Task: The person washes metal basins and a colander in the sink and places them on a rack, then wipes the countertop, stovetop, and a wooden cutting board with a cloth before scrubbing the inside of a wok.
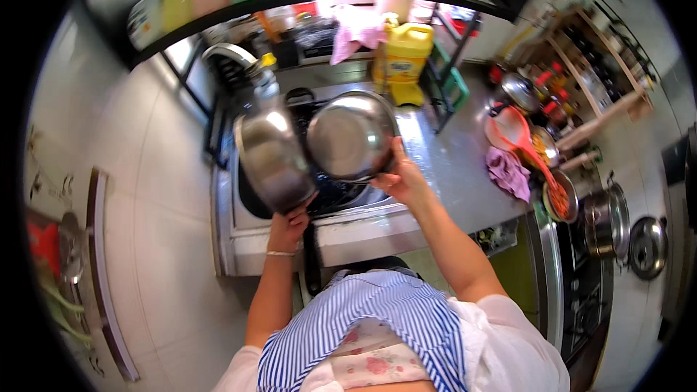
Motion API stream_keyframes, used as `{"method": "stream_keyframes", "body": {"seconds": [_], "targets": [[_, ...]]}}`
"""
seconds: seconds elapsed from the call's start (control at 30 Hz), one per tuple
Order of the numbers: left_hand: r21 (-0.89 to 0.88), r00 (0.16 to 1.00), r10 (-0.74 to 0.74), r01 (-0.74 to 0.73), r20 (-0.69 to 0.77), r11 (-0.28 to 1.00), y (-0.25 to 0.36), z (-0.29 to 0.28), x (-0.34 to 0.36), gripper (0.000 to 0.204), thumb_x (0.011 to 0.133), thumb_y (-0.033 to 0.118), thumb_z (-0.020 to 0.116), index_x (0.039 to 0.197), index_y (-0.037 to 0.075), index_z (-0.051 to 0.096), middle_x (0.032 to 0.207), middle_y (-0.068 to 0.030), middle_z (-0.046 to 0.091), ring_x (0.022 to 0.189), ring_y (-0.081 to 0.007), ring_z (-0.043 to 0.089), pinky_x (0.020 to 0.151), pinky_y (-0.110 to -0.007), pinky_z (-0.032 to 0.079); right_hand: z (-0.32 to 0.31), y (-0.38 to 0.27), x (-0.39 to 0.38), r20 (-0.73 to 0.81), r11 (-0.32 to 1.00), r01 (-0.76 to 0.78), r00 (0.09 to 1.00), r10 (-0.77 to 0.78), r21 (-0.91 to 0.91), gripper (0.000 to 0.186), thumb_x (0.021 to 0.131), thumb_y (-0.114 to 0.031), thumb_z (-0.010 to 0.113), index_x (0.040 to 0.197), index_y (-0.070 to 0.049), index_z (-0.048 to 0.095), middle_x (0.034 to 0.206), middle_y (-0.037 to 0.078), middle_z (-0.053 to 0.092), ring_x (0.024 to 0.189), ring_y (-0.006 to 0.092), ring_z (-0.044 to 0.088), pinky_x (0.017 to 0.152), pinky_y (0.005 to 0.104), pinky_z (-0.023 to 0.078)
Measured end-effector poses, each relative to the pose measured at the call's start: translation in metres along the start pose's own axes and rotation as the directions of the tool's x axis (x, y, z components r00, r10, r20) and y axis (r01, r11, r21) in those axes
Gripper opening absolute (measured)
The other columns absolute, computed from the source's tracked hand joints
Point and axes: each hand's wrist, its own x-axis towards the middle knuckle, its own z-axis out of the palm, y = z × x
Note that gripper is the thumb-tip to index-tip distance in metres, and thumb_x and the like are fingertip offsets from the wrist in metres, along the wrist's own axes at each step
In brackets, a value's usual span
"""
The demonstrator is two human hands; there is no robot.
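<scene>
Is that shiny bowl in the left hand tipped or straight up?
Tipped. The left hand holds the shiny bowl sideways, its rim slanting.

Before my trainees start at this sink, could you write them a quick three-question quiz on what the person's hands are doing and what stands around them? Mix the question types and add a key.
1. Short answer: What does the person's left hand hold?
2. True or false: The person's right hand is empty.
3. Fill the gap: From the person's side, the yellow jug stands to the ____ of the tap.

Key:
1. A metal bowl.
2. False; it grips a second metal bowl by the rim.
3. Right.
</scene>
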Motion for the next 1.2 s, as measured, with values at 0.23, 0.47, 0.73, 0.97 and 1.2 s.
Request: {"method": "stream_keyframes", "body": {"seconds": [0.23,0.47,0.73,0.97,1.2], "targets": [[-0.201,0.985,-0.139,0.157,0.101,0.967,-0.017,-0.002,0.006,0.046,0.09,0.023,0.037,0.126,-0.005,0.032,0.129,-0.0326,0.034,0.041,-0.0042,0.039,0.033,-0.016,0.032,0.003,-0.004,-0.018,-0.017,0.995,0.1,0.995,-0.1,0.006,0.047,0.084,-0.058,0.043,0.105,-0.016,0.049,0.08,0.004,0.057,0.034,0.007,0.032,0.055,0.0333,0.047],[-0.235,0.982,-0.104,0.139,0.155,0.962,-0.039,0.004,0.004,0.043,0.09,0.022,0.036,0.123,-0.006,0.036,0.13,-0.0322,0.034,0.04,-0.0035,0.038,0.033,-0.015,0.03,0.006,-0.021,-0.017,0.049,0.996,0.084,0.995,-0.083,-0.017,0.045,0.085,-0.057,0.043,0.107,-0.018,0.05,0.081,0.002,0.059,0.035,0.0069,0.033,0.053,0.0314,0.045],[-0.17,0.999,-0.013,0.018,0.029,0.985,-0.048,0.013,0.001,0.037,0.09,0.022,0.037,0.12,0.001,0.039,0.128,-0.032,0.037,0.04,-0.0033,0.037,0.032,-0.015,0.03,0.001,-0.044,-0.014,-0.062,0.969,0.068,0.994,-0.085,-0.237,0.054,0.082,-0.058,0.046,0.092,-0.005,0.054,0.066,0.006,0.056,0.039,0.0147,0.044,0.057,0.0375,0.052],[-0.086,0.994,0.075,-0.067,0.086,0.994,-0.061,0.011,0.002,0.033,0.088,0.018,0.04,0.116,0.001,0.044,0.122,-0.0329,0.041,0.04,-0.0038,0.037,0.032,-0.014,0.03,-0.031,-0.075,-0.013,0.214,0.759,0.241,0.967,-0.137,-0.604,0.052,0.086,-0.049,0.048,0.085,0.002,0.058,0.07,0.012,0.063,0.053,0.0202,0.061,0.049,0.0311,0.053],[0.116,0.971,0.23,-0.222,-0.06,0.968,-0.057,0.011,-0.002,0.022,0.083,0.009,0.041,0.104,0.003,0.048,0.095,-0.02,0.055,0.041,-0.0067,0.039,0.032,-0.018,0.031,-0.008,-0.133,-0.06,0.395,0.074,0.411,0.904,-0.163,-0.909,0.038,0.083,-0.039,0.058,0.076,-0.002,0.061,0.061,0.007,0.06,0.046,0.014,0.059,0.045,0.0257,0.045]]}}
